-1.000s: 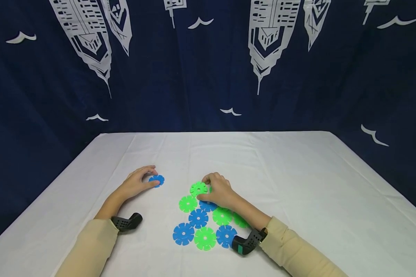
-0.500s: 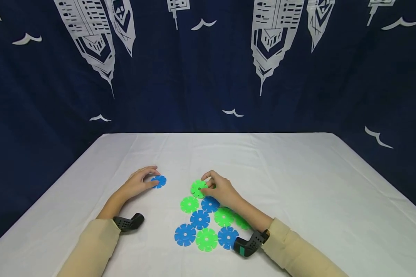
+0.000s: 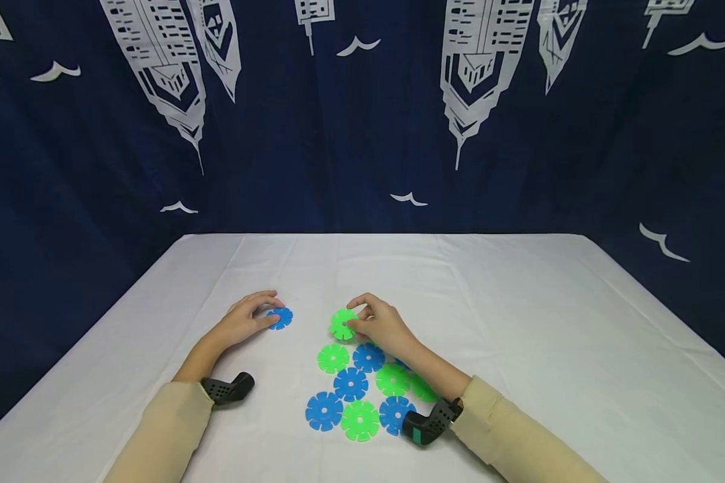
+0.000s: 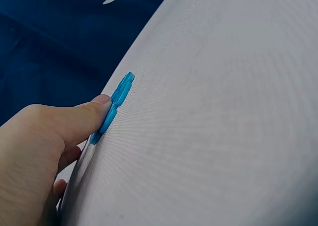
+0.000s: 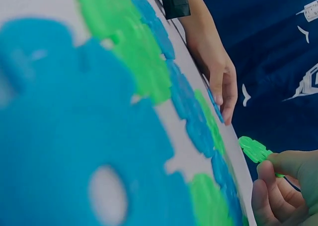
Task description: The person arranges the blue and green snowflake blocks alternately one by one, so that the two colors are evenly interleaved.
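On the table's left side, my left hand (image 3: 239, 325) holds a blue notched plastic disc (image 3: 283, 317) at its edge. In the left wrist view the thumb lies on that blue disc (image 4: 120, 93), with the other fingers mostly hidden. Between thumb and fingers, my right hand (image 3: 389, 330) pinches a green notched disc (image 3: 339, 325) beyond the group of discs. The right wrist view shows this green disc (image 5: 254, 149) tilted and raised off the cloth. Closest to it on the table are a green disc (image 3: 333, 359) and a blue disc (image 3: 368, 357).
Several more discs lie flat nearer the person, among them a blue disc (image 3: 323, 411), a green disc (image 3: 360, 420) and another blue disc (image 3: 350, 384). My right forearm partly covers some. A white cloth (image 3: 519, 322) spreads over the table; a dark blue curtain (image 3: 362, 134) hangs behind.
My right hand has lifted the green disc and drawn it slightly away from the others, baring the blue disc below. The left hand keeps its hold almost in place.
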### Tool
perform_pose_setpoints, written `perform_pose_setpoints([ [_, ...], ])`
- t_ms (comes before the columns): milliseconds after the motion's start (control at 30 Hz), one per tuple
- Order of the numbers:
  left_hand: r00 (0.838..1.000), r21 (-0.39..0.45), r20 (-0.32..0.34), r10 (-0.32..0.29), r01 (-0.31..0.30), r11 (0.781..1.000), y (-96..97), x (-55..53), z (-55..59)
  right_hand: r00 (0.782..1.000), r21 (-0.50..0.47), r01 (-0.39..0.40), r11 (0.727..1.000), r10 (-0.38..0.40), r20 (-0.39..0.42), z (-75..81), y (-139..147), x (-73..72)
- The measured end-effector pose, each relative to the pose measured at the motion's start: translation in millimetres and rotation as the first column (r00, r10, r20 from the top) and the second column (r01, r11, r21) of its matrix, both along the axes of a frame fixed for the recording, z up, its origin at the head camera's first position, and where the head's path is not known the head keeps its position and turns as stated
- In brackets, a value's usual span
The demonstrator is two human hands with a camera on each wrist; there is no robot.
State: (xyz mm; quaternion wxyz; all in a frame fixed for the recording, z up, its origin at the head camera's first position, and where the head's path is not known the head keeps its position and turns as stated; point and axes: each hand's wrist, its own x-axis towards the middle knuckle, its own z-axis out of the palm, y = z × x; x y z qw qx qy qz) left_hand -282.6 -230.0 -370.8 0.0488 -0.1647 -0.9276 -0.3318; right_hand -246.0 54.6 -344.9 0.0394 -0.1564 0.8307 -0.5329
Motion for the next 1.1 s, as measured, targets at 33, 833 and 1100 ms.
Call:
perform_pose_setpoints([
  [33, 1.000, 0.005, 0.007, 0.001, -0.001, 1.000, 0.3, -0.1, 0.1, 1.000, -0.004, 0.001, 1.000, -0.001, 0.004, 1.5, -2, -0.8],
  [833, 0.998, -0.080, 0.055, 0.022, -0.018, 0.997, 2.4, -0.4, 4.2, 0.986, -0.137, 0.067, 0.988, -0.045, 0.162, -2.6, -48, -23.1],
  [1100, 0.997, -0.094, 0.069, 0.027, -0.020, 0.995, 3.3, -1.1, 4.1, 0.982, -0.151, 0.070, 0.986, -0.041, 0.185, -6.4, -55, -22.6],
])
